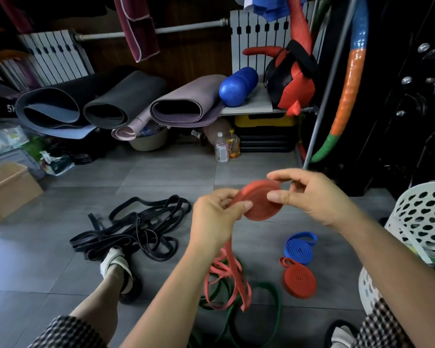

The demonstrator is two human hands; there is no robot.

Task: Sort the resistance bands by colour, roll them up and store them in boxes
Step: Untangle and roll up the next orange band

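Observation:
My left hand (215, 217) and my right hand (309, 194) both grip a partly rolled red resistance band (260, 204) held above the floor. Its loose tail (226, 280) hangs down from my left hand into a tangle on the tiles, lying over a green band (271, 310). To the right on the floor lie a rolled blue band (299, 249) and a rolled red band (299, 280). A pile of black bands (133, 232) is spread out to the left. A cardboard box (8, 189) stands open at the far left.
A white perforated basket (422, 217) stands at the right edge. My sandalled foot (116, 267) rests by the black bands. Rolled yoga mats (121, 104), a blue roller (237, 86), bottles (221, 146) and a metal rack pole (322, 104) line the back.

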